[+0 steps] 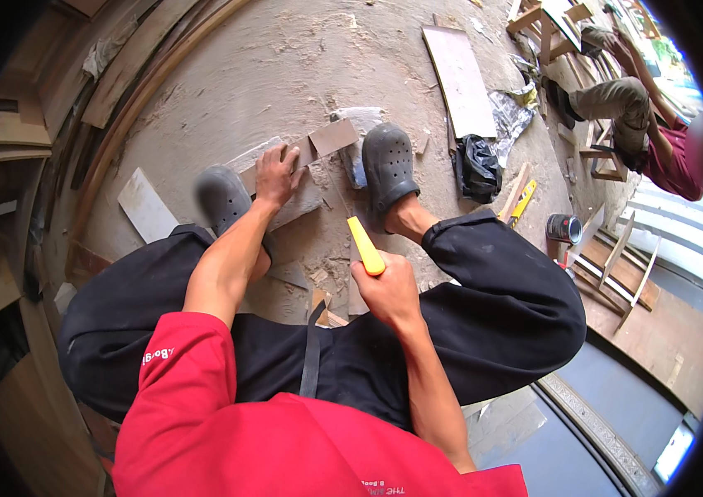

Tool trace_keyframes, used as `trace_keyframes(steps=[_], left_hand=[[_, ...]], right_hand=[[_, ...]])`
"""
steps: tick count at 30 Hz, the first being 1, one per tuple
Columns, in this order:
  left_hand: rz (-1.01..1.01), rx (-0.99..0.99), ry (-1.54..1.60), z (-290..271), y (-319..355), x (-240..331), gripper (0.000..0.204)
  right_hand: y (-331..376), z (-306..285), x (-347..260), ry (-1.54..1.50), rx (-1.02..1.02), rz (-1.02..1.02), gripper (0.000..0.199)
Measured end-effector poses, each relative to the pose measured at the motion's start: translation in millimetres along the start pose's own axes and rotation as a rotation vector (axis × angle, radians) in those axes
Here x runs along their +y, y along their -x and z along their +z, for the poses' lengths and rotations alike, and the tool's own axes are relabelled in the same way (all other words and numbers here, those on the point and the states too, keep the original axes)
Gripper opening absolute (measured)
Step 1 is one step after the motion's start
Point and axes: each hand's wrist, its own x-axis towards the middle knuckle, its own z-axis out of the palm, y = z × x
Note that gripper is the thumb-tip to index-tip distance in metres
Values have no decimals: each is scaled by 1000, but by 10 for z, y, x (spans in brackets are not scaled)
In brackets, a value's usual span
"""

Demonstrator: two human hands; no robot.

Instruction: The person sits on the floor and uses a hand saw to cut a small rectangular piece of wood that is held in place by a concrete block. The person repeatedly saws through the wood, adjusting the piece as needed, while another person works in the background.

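Head view: A small wooden board (334,137), held down by the left hand (277,176) with fingers bent over it, could slide if pressed unevenly, perhaps sending what looks like a yellow-handled saw (365,247) toward those fingers or the right shoe (389,164). The board lies between the feet, beneath the left hand and ahead of the right hand (388,290), which is closed around the saw's handle.

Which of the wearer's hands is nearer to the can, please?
Right. The right hand, gripping the yellow handle, is left of the can; the left hand, on the wood, is farther left.
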Motion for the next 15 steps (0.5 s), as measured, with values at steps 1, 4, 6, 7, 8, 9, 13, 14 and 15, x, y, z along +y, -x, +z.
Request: trace_keyframes(steps=[1, 4, 6, 7, 8, 9, 13, 14, 15], left_hand=[[-32, 19, -7, -16, -21, 20, 47], [-63, -64, 8, -27, -39, -73, 53], [-101, -94, 22, -63, -76, 4, 60], [-119, -109, 30, -78, -89, 21, 64], [-195, -259, 74, -40, -108, -42, 75], [-171, -231, 23, 10, -73, -73, 75], [-188, -289, -181, 174, -140, -9, 77], [-209, -301, -177, 165, -141, 6, 76], [-231, -313, -172, 149, -146, 8, 75]], right_hand=[[-14, 14, -13, 0, 7, 2, 30], [-51, 98, -21, -30, 8, -1, 29], [-28, 129, 58, -75, 23, 9, 30], [-33, 134, 52, -70, 20, 18, 30], [-38, 131, -8, -64, 11, 23, 30], [-43, 139, -51, -57, 3, 27, 30], [-25, 173, -104, -25, -12, 64, 28], [-18, 174, -100, -24, -16, 73, 28], [-7, 179, -102, -23, -21, 82, 29]])
